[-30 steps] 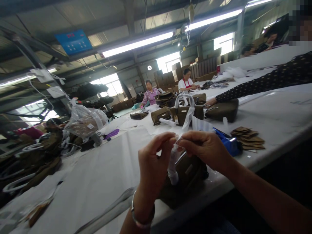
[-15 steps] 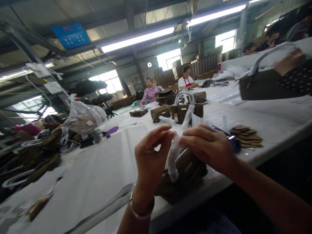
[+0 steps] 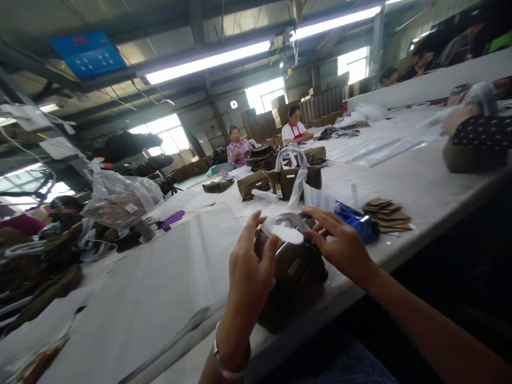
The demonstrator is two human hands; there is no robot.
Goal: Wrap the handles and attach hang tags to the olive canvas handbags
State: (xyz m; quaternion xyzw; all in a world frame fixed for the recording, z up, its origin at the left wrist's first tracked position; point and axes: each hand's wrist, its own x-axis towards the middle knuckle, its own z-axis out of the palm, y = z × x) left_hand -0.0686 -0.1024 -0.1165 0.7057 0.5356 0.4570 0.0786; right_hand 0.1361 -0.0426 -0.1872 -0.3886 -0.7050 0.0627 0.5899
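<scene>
A dark olive handbag stands at the table's near edge, in front of me. Its handle is wrapped in whitish translucent material, and a bright white strip end sticks out towards me. On the left of the handle is my left hand, thumb and fingers apart. My right hand is at the handle's other side, its fingers spread and the fingertips close to the wrap. Whether either hand touches the wrap is hard to make out.
A blue tape dispenser and a stack of brown paper pieces lie right of the handbag. More olive handbags stand beyond. A co-worker's dotted sleeve is at the right, and a clear plastic bag at the left.
My hands have moved apart from their pinch on the wrapped handle, and their fingers have spread. The white strip end now shows. The co-worker's bag at the right has been lowered to the table.
</scene>
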